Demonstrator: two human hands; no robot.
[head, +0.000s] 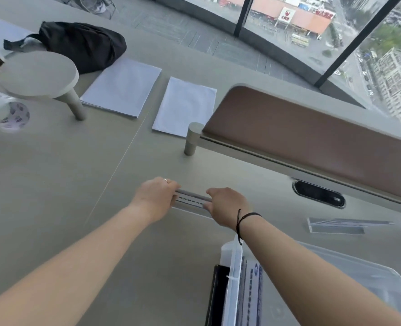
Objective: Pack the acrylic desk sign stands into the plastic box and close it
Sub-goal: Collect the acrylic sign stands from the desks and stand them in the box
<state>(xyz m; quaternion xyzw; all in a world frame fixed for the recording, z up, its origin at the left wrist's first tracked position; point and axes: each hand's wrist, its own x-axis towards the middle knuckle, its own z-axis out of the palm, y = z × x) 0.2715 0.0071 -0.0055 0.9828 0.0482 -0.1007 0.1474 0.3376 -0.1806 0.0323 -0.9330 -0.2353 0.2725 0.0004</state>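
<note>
A clear acrylic desk sign stand point(191, 200) with a printed strip stands on the grey desk at the centre of the view. My left hand point(156, 196) grips its left end and my right hand point(226, 205) grips its right end. A second acrylic sign stand point(336, 225) lies flat on the desk to the right. The clear plastic box point(232, 278) sits open at the lower right, under my right forearm, with at least one stand with printed paper inside point(253, 292). Its clear lid point(359, 274) lies to its right.
A brown desk divider point(312, 137) on grey posts runs across the right, with a black cable slot point(318, 193) below it. Two stacks of white paper point(124, 87), a black bag point(84, 45), a round stand point(38, 76) and a tape roll point(5, 110) lie farther away.
</note>
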